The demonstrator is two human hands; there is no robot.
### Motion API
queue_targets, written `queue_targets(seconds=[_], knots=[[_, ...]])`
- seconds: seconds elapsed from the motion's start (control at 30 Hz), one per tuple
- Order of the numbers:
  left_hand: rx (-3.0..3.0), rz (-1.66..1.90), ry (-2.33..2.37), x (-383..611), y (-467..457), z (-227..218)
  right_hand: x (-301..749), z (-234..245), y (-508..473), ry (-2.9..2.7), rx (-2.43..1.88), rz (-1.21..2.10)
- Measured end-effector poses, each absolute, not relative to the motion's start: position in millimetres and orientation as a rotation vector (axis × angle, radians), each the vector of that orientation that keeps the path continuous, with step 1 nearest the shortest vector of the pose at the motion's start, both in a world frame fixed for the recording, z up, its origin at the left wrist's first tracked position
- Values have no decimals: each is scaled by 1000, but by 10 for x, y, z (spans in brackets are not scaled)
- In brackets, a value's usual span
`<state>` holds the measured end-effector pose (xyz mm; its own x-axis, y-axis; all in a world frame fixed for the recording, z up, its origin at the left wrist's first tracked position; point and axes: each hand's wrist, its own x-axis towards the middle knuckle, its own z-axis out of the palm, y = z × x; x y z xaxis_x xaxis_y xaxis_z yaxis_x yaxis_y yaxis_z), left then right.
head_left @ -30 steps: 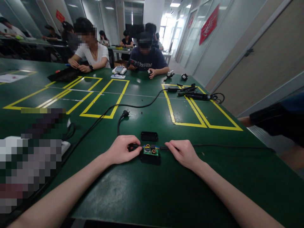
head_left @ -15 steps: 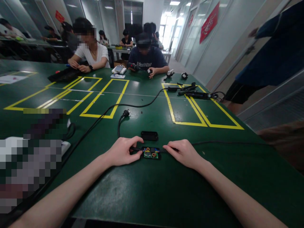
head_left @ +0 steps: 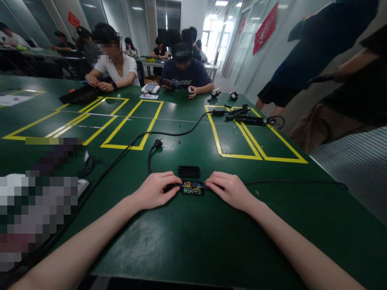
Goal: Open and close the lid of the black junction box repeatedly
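Note:
A small open black case holds a green circuit board (head_left: 189, 191) with two copper coils, flat on the table between my hands. My left hand (head_left: 155, 189) closes on the black power cable at the case's left end, fingertips touching the case. At the other end, my right hand (head_left: 230, 188) pinches the cable (head_left: 263, 183), which runs off to the right. Just behind the case lies a black cover (head_left: 189, 172), hollow side up. The power plug (head_left: 157, 143) lies beyond my left hand, on a short bend of cable.
Yellow tape outlines (head_left: 242, 157) mark the green table (head_left: 187, 245). Another black cable (head_left: 121, 155) crosses it to a pile of black cables and parts (head_left: 248, 117). Two people sit across the table, one holding a power drill (head_left: 171, 83). People stand at the right.
My left fingers have closed in on the cable beside the case. My right fingers have moved slightly left, against the case's end. At the right, the standing person has shifted and another has appeared.

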<state>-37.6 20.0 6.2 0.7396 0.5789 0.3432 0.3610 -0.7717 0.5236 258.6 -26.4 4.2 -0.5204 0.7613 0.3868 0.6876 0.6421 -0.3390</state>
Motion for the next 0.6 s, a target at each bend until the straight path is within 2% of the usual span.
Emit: queue_targets(seconds=[0.23, 0.6], knots=[[2520, 667, 693, -375, 204, 49, 2584, 19, -248, -2374, -1036, 132], [2638, 620, 670, -357, 204, 96, 2562, 26, -260, -2331, -907, 278]])
